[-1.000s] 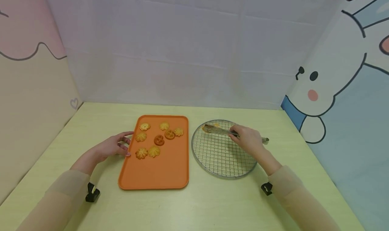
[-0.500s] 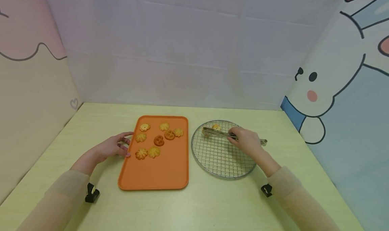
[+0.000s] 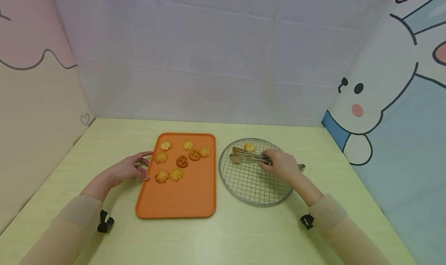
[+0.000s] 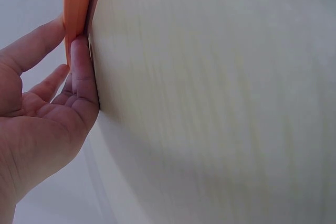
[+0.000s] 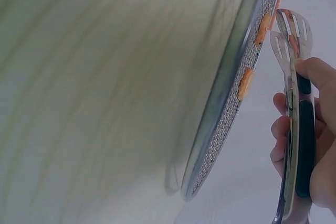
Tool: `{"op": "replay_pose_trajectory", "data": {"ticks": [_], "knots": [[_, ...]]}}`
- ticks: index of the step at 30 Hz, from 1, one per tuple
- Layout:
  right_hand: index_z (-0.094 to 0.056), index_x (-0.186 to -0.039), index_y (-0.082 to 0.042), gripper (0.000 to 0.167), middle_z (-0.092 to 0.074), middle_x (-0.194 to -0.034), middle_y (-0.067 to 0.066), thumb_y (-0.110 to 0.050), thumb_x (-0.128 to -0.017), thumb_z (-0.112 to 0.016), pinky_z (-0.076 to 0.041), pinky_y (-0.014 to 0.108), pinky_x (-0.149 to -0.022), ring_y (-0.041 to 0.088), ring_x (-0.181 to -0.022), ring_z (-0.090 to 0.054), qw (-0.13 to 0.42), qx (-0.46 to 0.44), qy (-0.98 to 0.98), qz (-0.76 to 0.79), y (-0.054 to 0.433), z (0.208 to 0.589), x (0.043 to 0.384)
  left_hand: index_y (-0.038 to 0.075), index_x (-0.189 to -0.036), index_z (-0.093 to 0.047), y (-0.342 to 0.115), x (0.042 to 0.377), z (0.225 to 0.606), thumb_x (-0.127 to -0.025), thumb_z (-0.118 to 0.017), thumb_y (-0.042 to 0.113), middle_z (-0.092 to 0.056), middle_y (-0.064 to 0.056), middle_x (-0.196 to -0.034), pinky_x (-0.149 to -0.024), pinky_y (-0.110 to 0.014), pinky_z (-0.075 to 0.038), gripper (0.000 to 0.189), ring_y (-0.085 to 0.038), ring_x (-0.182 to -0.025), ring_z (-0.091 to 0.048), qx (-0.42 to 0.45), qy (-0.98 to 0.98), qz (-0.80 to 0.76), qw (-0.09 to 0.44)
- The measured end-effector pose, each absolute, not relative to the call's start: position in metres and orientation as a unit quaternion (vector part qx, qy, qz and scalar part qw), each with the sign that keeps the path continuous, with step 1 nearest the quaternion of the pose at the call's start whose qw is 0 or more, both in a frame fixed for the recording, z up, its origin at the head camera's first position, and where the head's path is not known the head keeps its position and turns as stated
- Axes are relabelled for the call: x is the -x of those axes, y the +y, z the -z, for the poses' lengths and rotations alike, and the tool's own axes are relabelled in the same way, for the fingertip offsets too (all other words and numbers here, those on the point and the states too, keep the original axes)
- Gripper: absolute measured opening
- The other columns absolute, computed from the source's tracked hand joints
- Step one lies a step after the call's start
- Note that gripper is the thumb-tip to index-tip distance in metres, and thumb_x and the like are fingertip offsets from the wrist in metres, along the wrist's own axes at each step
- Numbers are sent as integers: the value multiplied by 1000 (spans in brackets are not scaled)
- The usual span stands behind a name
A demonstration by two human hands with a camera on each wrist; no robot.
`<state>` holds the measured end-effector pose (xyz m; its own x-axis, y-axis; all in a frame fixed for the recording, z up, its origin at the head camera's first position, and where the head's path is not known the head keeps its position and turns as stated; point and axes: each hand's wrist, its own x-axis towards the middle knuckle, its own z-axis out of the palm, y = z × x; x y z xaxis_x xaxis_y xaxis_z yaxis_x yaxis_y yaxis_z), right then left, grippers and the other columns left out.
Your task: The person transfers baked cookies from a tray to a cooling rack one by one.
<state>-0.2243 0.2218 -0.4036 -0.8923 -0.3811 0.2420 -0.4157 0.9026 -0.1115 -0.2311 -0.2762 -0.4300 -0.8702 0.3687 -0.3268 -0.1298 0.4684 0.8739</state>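
My left hand (image 3: 130, 167) grips the left rim of an orange tray (image 3: 184, 203), with thumb and fingers at its edge in the left wrist view. Scattered on the tray are several golden flower-shaped cookies (image 3: 162, 176) and brown pretzel-like ones (image 3: 182, 161). My right hand (image 3: 283, 165) holds metal serving tongs (image 5: 294, 87) with dark green grips over a round wire cooling rack (image 3: 254, 187). The slotted tips are parted, with nothing between them in the right wrist view. On the rack lie one cookie (image 3: 249, 147) behind the tongs and another (image 3: 235, 159) beside their tips.
A pale wooden table (image 3: 216, 241) bears both tray and rack, which stand side by side with a narrow gap. White sheeting (image 3: 209, 63) rises behind, and printed panels (image 3: 400, 121) flank the sides. A black clip-like device (image 3: 105, 221) sits at each wrist.
The tongs have lifted slightly and shifted toward me, their tips spreading apart. A cookie at the tips and another behind them now show on the rack. My left hand stays at the tray.
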Motion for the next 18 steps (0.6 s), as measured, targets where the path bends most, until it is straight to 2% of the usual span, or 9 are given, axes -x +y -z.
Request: {"op": "replay_pose_trajectory", "data": {"ticks": [7, 18], "knots": [[-67, -112, -11, 39, -68, -105, 7, -38, -84, -69, -47, 32, -51, 21, -74, -65, 97, -197, -971, -92, 222, 399, 223, 4, -149, -17, -276, 230, 429, -79, -72, 2, -36, -17, -117, -72, -28, -50, 89, -21, -89, -52, -70, 822, -510, 245], [-67, -110, -13, 39, -69, -101, 4, -39, -82, -70, -42, 28, -47, 16, -66, -61, 122, -223, -963, -91, 210, 386, 224, 4, -149, -16, -275, 228, 428, -79, -71, 2, -36, -17, -117, -71, -27, -50, 89, -21, -89, -52, -74, 818, -515, 246]]}}
